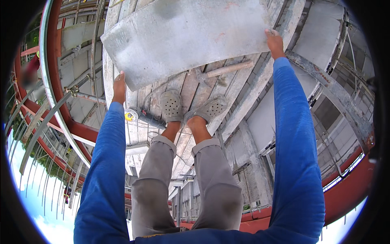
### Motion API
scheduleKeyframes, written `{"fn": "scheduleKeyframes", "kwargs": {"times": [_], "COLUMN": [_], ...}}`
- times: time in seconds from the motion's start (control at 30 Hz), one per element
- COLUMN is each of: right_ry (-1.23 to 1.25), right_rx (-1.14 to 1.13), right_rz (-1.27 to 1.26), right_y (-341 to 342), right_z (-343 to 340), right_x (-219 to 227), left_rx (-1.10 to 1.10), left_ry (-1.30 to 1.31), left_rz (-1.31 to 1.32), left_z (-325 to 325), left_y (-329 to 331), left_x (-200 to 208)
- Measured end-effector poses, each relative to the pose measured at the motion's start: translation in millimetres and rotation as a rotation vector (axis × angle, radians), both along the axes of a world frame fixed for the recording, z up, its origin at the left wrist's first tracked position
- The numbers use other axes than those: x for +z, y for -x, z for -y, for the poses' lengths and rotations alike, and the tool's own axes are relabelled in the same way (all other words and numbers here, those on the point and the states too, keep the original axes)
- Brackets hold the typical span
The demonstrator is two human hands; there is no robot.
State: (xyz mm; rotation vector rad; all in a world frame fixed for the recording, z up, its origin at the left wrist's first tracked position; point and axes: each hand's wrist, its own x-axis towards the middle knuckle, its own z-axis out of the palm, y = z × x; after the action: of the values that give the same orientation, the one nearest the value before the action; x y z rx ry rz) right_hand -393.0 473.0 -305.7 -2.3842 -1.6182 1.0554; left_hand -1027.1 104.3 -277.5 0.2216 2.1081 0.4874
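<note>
A wide grey flat panel (187, 36) stretches across the top of the head view, its near edge curving in front of my feet. At its near left corner my left hand (119, 87) grips the edge, thumb showing. My right hand (275, 42) grips the panel's right edge, with the thumb on top. Both arms reach out straight in blue sleeves. Most of the fingers are hidden under the panel. Just below the near edge lies a hammer (229, 69) with a wooden handle. An angle grinder (144, 117) with a yellow disc rests left of my feet.
I stand in grey clogs (170, 103) on narrow wooden planks (191, 87). A cable runs near the grinder. Red steel beams (69, 118) curve along the left, with rebar and open sky beyond. On the right are a long metal beam (333, 93) and grey panels at a lower level.
</note>
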Motion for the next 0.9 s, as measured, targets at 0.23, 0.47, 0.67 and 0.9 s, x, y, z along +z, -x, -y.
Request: {"fn": "scheduleKeyframes", "kwargs": {"times": [0.23, 0.47, 0.67, 0.9], "right_ry": [-0.007, 0.084, 0.225, 0.364], "right_rx": [-0.045, -0.026, 0.125, 0.235], "right_rz": [-0.044, -0.007, 0.321, 0.304], "right_y": [-3.0, -8.8, -5.3, -16.1], "right_z": [9.6, 23.7, 60.8, 41.8], "right_x": [-30.8, 10.3, 117.9, 216.2], "left_rx": [0.419, 0.342, 0.127, 0.096], "left_ry": [-0.186, -0.043, 0.243, 0.248], "left_rz": [0.006, 0.105, 0.059, 0.186], "left_z": [-25.8, -27.7, 1.9, 46.2], "left_y": [-0.9, 3.8, 30.2, 44.5], "left_x": [-24.5, 14.3, 91.8, 133.4]}}
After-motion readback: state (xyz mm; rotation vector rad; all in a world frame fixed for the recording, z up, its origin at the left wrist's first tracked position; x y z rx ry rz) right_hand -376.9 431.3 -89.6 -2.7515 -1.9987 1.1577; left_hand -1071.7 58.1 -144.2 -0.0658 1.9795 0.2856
